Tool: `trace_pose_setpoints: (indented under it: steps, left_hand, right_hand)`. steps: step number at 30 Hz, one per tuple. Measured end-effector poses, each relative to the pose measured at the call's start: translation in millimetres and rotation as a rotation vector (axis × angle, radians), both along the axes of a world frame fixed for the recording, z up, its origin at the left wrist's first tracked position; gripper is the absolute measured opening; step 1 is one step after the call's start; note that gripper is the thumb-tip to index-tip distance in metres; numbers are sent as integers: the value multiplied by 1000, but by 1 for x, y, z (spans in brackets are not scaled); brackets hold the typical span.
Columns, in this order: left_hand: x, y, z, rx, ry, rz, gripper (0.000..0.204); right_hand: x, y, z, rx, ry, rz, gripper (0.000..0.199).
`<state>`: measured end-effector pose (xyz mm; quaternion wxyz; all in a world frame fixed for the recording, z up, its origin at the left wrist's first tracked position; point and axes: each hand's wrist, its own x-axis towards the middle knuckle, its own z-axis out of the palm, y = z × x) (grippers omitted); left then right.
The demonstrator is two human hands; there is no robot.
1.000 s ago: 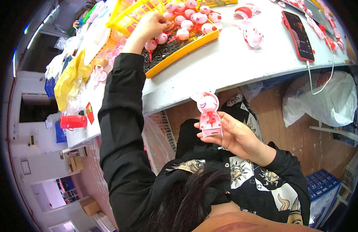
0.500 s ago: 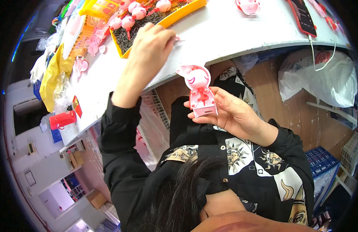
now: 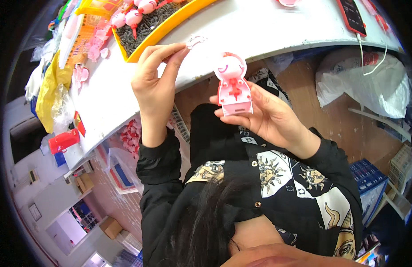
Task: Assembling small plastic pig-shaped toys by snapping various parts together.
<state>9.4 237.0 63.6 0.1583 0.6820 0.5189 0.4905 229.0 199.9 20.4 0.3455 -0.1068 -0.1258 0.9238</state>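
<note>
Right grip (image 3: 270,111): curled around the lower half of a pink-and-white figure shell (image 3: 235,95), thumb along one side, hollow face up, at the near edge of the tabletop (image 3: 259,26). Left grip (image 3: 156,78): pinched down to the fingertips on one end of a small, curved, pale piece (image 3: 198,41), over the tabletop, just right of the yellow tray's rim (image 3: 166,28). To handle well, probably best: support the shell from behind and hold level, without squeezing its thin walls; pinch the pale piece lightly, by the end only; lift well clear of the tabletop's edge.
</note>
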Motion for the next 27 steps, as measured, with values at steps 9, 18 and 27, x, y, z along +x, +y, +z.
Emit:
trace_pose_setpoints:
  steps: [9,18,27]
  left_hand:
    - [18,-38,19,-539,-353,-287,10]
    - [18,-41,12,-474,-256,-297,14]
    - [19,-46,19,101,333,-212,30]
  right_hand:
    - [-3,2,-5,-12,57,-27,47]
    - [3,-3,0,20,47,-9,48]
    - [4,-3,3,16,46,19,50]
